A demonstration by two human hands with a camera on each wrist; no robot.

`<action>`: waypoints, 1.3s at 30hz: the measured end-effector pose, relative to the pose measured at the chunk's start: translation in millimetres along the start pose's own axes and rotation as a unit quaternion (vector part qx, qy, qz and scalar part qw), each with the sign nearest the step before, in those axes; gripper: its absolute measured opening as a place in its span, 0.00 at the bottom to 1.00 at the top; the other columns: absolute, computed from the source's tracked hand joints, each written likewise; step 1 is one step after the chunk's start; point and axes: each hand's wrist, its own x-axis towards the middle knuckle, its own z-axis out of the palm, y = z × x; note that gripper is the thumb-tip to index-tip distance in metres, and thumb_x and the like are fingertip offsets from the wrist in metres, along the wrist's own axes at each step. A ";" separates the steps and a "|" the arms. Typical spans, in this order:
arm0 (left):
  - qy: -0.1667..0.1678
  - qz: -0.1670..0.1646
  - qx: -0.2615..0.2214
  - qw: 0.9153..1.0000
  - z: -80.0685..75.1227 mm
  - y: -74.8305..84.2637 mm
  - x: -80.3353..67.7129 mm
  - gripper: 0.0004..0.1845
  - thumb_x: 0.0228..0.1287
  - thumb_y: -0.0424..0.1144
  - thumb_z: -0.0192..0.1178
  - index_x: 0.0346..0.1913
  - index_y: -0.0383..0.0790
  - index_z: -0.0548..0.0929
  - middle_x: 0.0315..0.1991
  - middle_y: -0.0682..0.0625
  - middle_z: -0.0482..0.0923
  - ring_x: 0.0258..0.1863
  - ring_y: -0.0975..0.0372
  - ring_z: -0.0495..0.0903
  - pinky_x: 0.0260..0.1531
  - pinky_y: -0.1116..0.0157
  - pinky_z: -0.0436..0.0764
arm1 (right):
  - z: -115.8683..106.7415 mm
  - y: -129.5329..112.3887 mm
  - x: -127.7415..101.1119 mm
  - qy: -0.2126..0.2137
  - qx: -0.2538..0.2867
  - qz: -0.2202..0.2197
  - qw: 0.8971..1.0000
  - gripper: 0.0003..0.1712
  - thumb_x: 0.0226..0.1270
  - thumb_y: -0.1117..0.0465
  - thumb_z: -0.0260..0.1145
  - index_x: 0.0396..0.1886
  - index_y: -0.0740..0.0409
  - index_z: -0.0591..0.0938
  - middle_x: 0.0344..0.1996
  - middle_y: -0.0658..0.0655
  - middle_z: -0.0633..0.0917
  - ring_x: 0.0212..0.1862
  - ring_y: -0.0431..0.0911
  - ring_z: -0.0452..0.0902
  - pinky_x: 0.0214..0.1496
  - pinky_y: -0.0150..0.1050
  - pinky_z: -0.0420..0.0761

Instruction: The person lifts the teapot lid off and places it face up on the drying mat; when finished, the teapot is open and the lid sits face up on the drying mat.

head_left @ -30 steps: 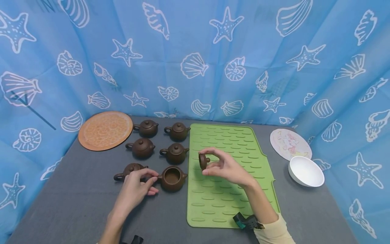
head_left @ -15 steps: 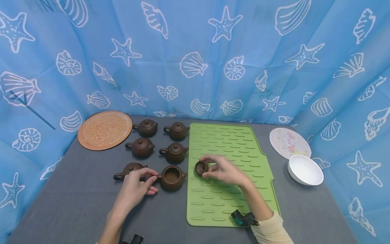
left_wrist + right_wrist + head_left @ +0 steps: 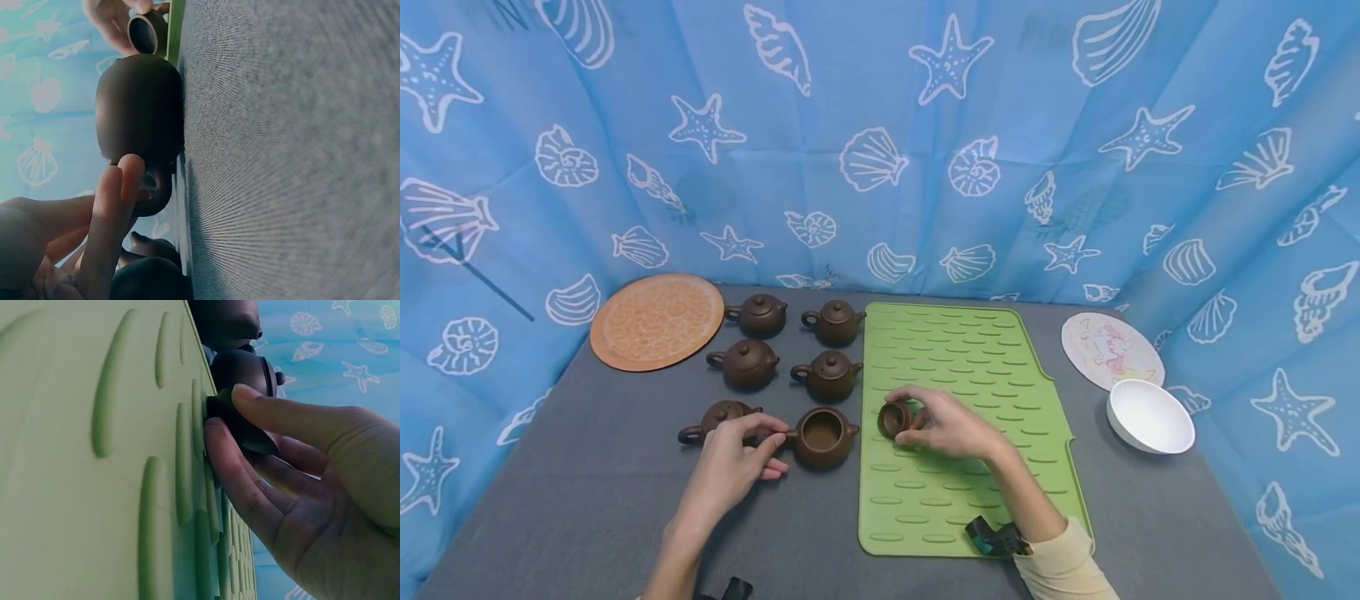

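Grey cloth-covered desk (image 3: 587,508). Round orange patterned mat (image 3: 657,320) at its back left corner. Just right of the mat, four lidded small brown clay teapots (image 3: 756,316) (image 3: 835,322) (image 3: 747,363) (image 3: 828,376) in two rows of two. Far right of the mat, round pale plate with a cartoon print (image 3: 1110,348), white bowl (image 3: 1149,416) touching its near edge. Blue curtain with white shells and starfish (image 3: 880,142) behind the mat and round the sides.

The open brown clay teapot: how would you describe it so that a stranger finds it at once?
Start at the green ribbed silicone mat on the grey table. Six small brown clay teapots stand in two columns left of it. The open brown clay teapot is nearest the mat in the front row, and only it has no lid, showing a hollow inside.
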 end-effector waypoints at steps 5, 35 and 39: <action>0.001 -0.003 0.003 1.000 -0.7 -0.3 -0.6 0.09 0.76 0.29 0.66 0.53 0.39 0.90 0.51 0.40 0.91 0.30 0.60 0.94 0.31 0.69 0.91 | 0.9 -0.4 0.5 -0.001 -0.007 0.003 1.000 0.40 0.69 0.61 0.79 0.77 0.62 0.73 0.65 0.66 0.84 0.41 0.41 0.88 0.42 0.33 0.89; 0.023 0.078 0.034 0.996 -8.7 15.5 4.1 0.09 0.77 0.33 0.67 0.54 0.38 0.90 0.48 0.42 0.93 0.38 0.62 0.92 0.38 0.69 0.90 | -12.7 -12.1 -0.3 0.039 0.079 -0.007 0.996 0.30 0.81 0.55 0.69 0.76 0.59 0.74 0.27 0.71 0.86 0.23 0.48 0.80 0.30 0.38 0.82; 0.041 0.107 0.082 0.990 -8.2 19.6 10.2 0.08 0.77 0.34 0.68 0.53 0.42 0.91 0.45 0.49 0.93 0.43 0.63 0.90 0.46 0.64 0.91 | -10.2 -19.5 6.3 0.046 0.098 -0.015 0.994 0.25 0.80 0.58 0.69 0.73 0.56 0.77 0.44 0.71 0.90 0.35 0.55 0.90 0.37 0.44 0.89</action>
